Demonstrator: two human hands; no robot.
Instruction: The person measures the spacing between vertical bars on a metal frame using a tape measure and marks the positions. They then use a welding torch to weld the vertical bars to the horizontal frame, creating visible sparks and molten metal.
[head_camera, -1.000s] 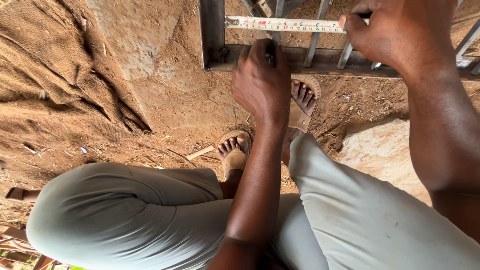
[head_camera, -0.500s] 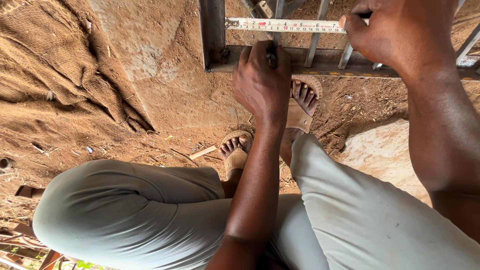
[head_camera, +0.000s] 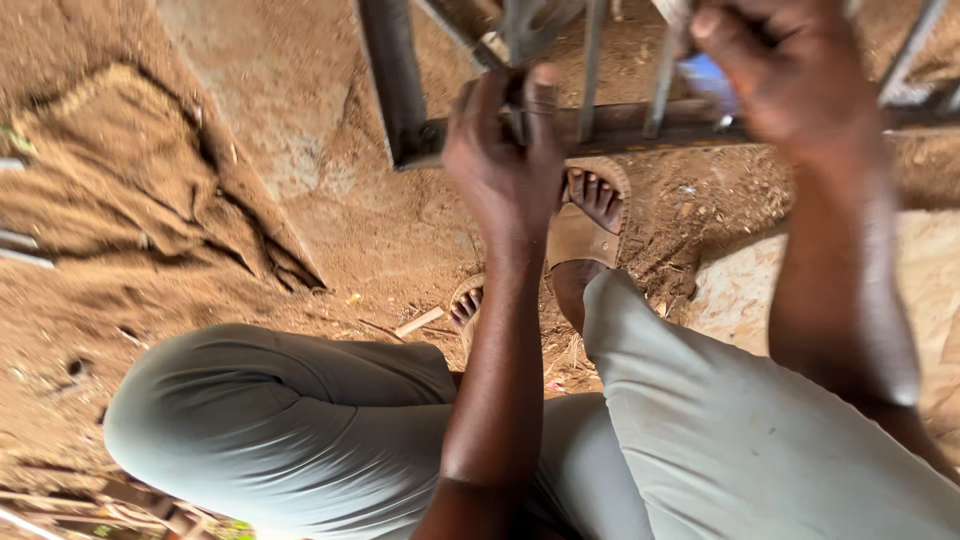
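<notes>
Your left hand (head_camera: 505, 155) grips the metal frame (head_camera: 610, 125); your right hand (head_camera: 775, 70) clenches something blurred. Your sandalled foot (head_camera: 590, 215) sits just below: a slip could strike it.

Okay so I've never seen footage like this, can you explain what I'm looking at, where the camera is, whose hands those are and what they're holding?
The camera sits on a person's head and looks down, so you see their own arms, their knees in pale grey trousers and their sandalled feet on bare reddish dirt. There is no machine, only two bare hands. In front of them lies a metal frame of dark bars. The left hand rests on the frame's lower bar and seems to pinch something small, too blurred to name. The right hand is raised over the frame and closed around something; a bit of blue shows under it, but the picture is too smeared to tell what. A pale slab lies to the right.
</notes>
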